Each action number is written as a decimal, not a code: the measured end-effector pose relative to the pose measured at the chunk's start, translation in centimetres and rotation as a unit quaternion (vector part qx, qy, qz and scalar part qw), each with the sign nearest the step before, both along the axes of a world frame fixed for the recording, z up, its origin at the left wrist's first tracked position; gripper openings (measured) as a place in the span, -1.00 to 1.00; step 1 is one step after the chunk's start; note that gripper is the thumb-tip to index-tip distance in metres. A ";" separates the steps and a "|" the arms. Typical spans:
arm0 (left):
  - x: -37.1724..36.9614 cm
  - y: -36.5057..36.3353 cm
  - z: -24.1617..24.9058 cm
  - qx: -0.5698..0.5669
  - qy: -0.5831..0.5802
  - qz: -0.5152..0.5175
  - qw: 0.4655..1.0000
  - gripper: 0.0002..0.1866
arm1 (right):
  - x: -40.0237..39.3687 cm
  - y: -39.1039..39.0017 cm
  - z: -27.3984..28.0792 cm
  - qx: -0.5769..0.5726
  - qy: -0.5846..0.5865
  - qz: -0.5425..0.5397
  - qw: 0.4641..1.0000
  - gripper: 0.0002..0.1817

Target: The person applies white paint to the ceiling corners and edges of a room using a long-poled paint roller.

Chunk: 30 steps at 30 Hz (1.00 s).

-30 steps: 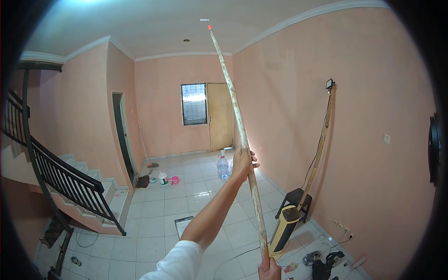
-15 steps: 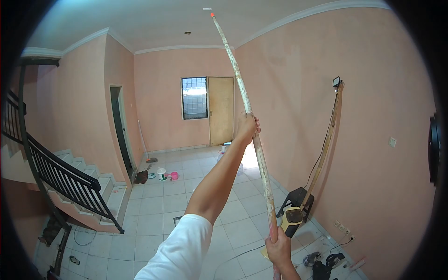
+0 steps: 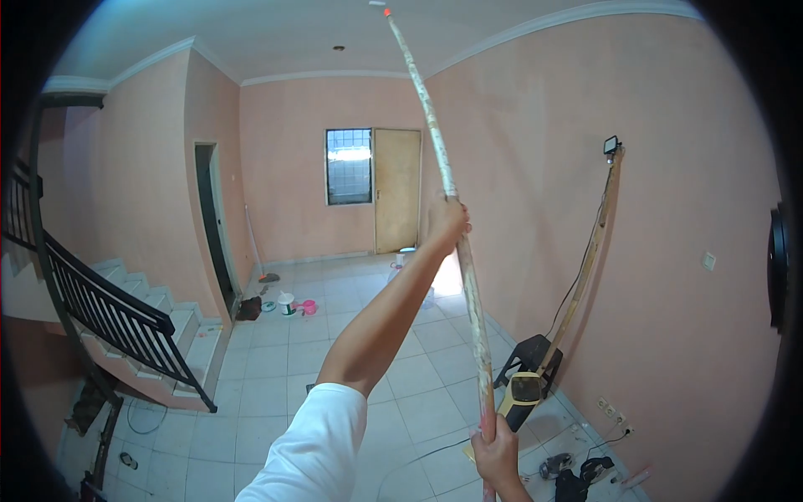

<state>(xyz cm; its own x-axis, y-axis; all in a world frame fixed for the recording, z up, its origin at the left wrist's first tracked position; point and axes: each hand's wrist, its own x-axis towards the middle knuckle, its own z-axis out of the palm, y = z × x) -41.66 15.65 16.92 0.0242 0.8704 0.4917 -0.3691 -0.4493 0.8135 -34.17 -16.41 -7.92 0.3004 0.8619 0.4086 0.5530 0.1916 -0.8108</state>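
A long paint-spattered pole (image 3: 473,309) slants from the bottom of the view up towards the ceiling. At its far top end are an orange-red tip (image 3: 387,12) and a small white bar-like piece (image 3: 377,3), too small to make out well. My left hand (image 3: 449,221), arm stretched forward in a white sleeve (image 3: 314,443), is closed round the pole about midway. Lower down, my right hand (image 3: 497,452) grips the pole near its pinkish lower part, thumb pointing upward.
Right of the pole stand a yellow-and-black device (image 3: 523,393), a black stool (image 3: 533,356) and a wooden post (image 3: 590,259) carrying a lamp (image 3: 611,145). Cables and tools (image 3: 577,477) lie by the right wall. Stairs with a black railing (image 3: 113,293) rise left. A bucket (image 3: 287,303) sits farther back.
The view has tipped slightly downward, so the room appears higher. The pole's top sits a little higher and farther right in view. Both hands keep their hold; my right hand appears slightly lower.
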 end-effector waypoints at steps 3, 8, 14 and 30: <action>-0.3 -0.5 -0.4 0.005 0.023 0.006 1.000 -0.78 | -0.4 0.0 -0.6 -0.006 0.013 0.007 1.000 -0.76; -1.3 5.6 -0.1 0.003 0.001 -0.026 1.000 -0.78 | -1.5 5.1 0.7 0.009 0.033 0.023 0.999 -0.77; -2.2 6.4 -0.4 -0.030 -0.020 -0.059 0.998 -0.80 | -1.7 7.9 0.9 0.026 0.017 0.022 0.999 -0.83; 1.9 -7.0 -4.3 -0.030 0.020 -0.074 0.997 -0.77 | 4.2 -4.2 -4.0 0.011 0.021 0.016 1.000 -0.79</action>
<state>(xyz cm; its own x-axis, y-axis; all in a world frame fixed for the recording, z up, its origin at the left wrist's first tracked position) -39.73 8.67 12.61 0.1726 0.8838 0.4348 -0.3941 -0.3426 0.8528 -30.02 -20.62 -11.96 0.2909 0.8622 0.4147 0.5112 0.2263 -0.8291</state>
